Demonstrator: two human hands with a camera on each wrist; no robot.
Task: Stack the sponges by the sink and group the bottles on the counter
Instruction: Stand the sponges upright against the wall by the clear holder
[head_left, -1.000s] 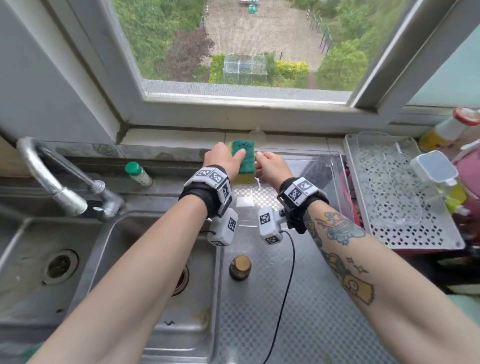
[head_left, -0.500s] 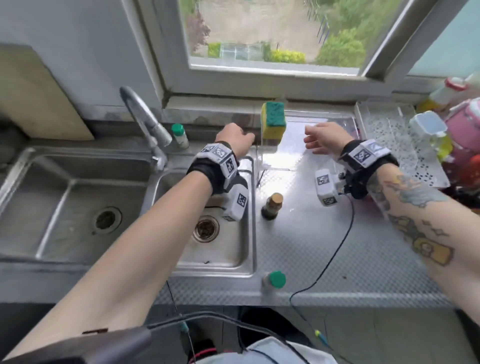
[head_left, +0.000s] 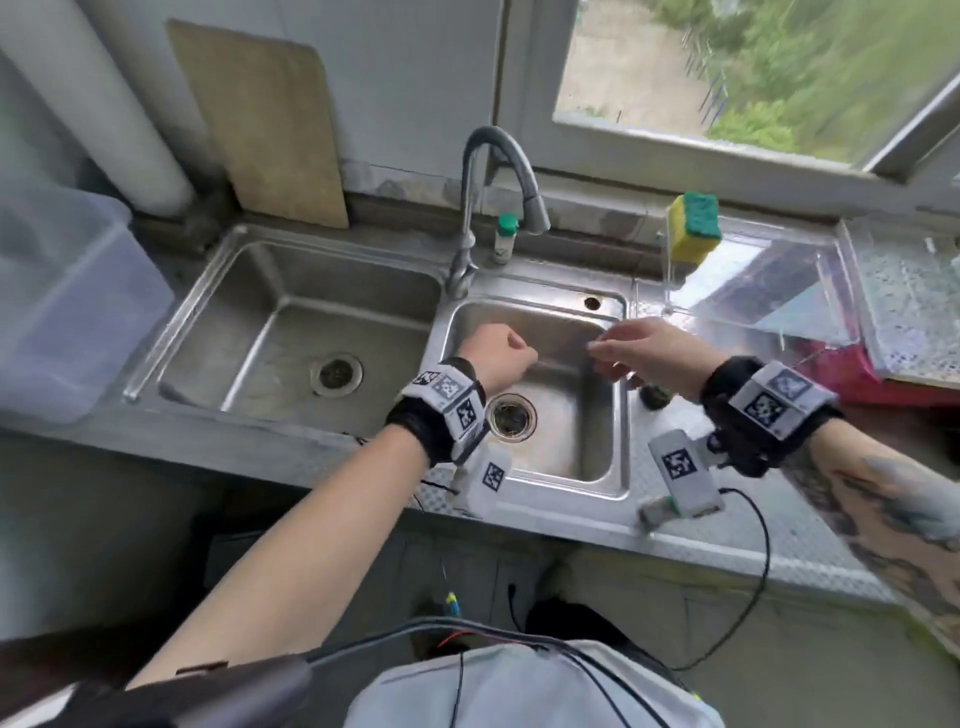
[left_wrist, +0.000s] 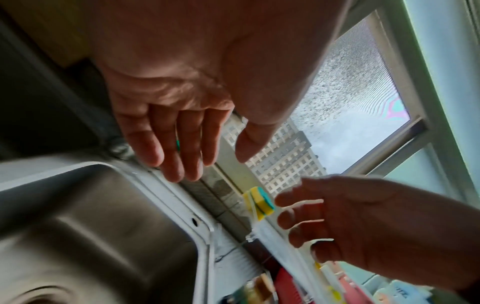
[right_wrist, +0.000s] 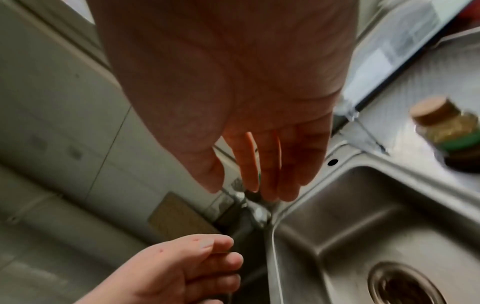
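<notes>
Yellow sponges with a green scouring top (head_left: 693, 234) (left_wrist: 259, 202) stand stacked on the back left corner of a clear tray (head_left: 769, 291), right of the sink. My left hand (head_left: 498, 353) (left_wrist: 182, 148) hovers over the right basin (head_left: 618, 467), fingers loosely bent, holding nothing. My right hand (head_left: 623, 345) (right_wrist: 259, 164) hangs beside it with relaxed fingers, also holding nothing. A small green-capped bottle (head_left: 505, 239) stands behind the faucet (head_left: 498, 156). A cork-capped bottle (head_left: 655, 396) (right_wrist: 446, 131) stands on the counter, partly hidden by my right hand.
A wooden board (head_left: 270, 124) leans on the wall behind the left basin (head_left: 291, 338). A clear plastic bin (head_left: 62, 301) sits at far left. A white perforated rack (head_left: 904, 312) lies at far right. Cables hang below the counter's front edge.
Both hands let go of the sponges and drew back from the tray to above the right basin. The sponges stay stacked on the tray. My head view swung left and back.
</notes>
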